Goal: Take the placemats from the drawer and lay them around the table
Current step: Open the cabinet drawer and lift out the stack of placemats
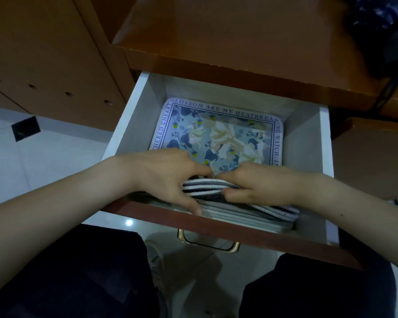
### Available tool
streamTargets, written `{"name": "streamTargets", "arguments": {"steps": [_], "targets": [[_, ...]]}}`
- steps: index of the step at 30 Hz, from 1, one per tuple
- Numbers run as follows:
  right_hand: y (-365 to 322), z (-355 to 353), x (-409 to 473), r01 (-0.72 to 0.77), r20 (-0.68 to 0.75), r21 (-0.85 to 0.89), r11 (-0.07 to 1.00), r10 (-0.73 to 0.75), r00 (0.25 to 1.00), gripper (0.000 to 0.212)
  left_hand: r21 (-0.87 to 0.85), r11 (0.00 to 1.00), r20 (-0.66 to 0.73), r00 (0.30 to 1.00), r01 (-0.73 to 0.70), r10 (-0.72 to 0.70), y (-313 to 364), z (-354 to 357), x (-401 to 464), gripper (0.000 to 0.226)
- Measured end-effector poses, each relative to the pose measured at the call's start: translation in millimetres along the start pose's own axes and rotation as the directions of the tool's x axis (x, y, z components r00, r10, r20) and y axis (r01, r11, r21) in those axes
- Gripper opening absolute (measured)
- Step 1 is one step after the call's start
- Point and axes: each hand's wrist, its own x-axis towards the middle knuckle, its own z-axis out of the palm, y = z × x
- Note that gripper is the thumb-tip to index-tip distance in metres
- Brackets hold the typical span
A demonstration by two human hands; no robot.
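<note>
A white-walled drawer point(308, 143) stands pulled open below me, holding a stack of placemats. The top placemat point(225, 131) has a blue floral print with a lettered border. My left hand point(168, 173) and my right hand point(260, 182) meet at the stack's near edge. Both pinch the lifted near edges of the upper mats point(207, 185), whose white dotted undersides show between my fingers. Lower mats point(239, 216) lie flat beneath, against the drawer front.
The brown drawer front point(216, 228) carries a gold handle point(207, 243). An orange-brown tabletop point(239, 37) overhangs the drawer. A cabinet side with holes point(44, 65) is at left, a dark object point(381, 31) at top right. My dark-trousered legs point(67, 271) flank a white tiled floor.
</note>
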Motion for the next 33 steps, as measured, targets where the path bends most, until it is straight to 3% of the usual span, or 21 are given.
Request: {"name": "streamTargets", "arguments": {"steps": [2,5,9,13,15,18,23,25,30,33], "targets": [[1,-2,2,0.001,0.015,0.03,1.0,-0.002,1.0,0.022,-0.016,1.0,0.006,1.0,0.021,-0.021,-3,0,2,0.039],[4,-2,1,-0.02,0.018,0.098,0.995,0.018,1.0,0.01,-0.04,0.999,-0.018,0.999,0.037,-0.037,-6,2,4,0.027],[4,2,-3,-0.014,-0.016,0.101,0.995,0.016,1.0,0.011,-0.046,0.997,-0.009,0.998,0.059,-0.06,-9,5,5,0.03],[3,9,-5,0.0,-0.067,0.044,0.999,0.003,0.998,0.045,-0.048,0.996,-0.009,0.997,0.075,-0.076,-9,4,6,0.039],[1,11,-4,-0.014,-0.094,0.016,1.0,0.015,0.995,0.05,-0.051,0.996,-0.001,0.997,0.071,-0.071,-8,3,6,0.037],[0,10,-4,-0.016,-0.101,0.027,0.999,0.019,0.995,0.044,-0.061,0.995,-0.001,0.997,0.075,-0.075,-7,3,5,0.035],[3,1,-2,-0.003,-0.076,0.154,0.988,0.015,0.997,0.009,-0.048,0.996,-0.015,0.997,0.07,-0.071,-5,5,5,0.037],[3,1,0,-0.006,-0.062,0.158,0.987,0.016,0.998,0.012,-0.043,0.997,-0.007,0.998,0.061,-0.061,-4,5,4,0.033],[5,-3,3,-0.026,-0.026,0.201,0.979,0.032,0.999,0.01,0.005,0.997,0.034,0.996,0.082,-0.082,-1,4,3,0.068],[5,-7,4,-0.029,-0.009,0.21,0.977,0.032,0.999,0.01,0.033,0.996,0.018,0.997,0.081,-0.081,-1,4,4,0.068]]}}
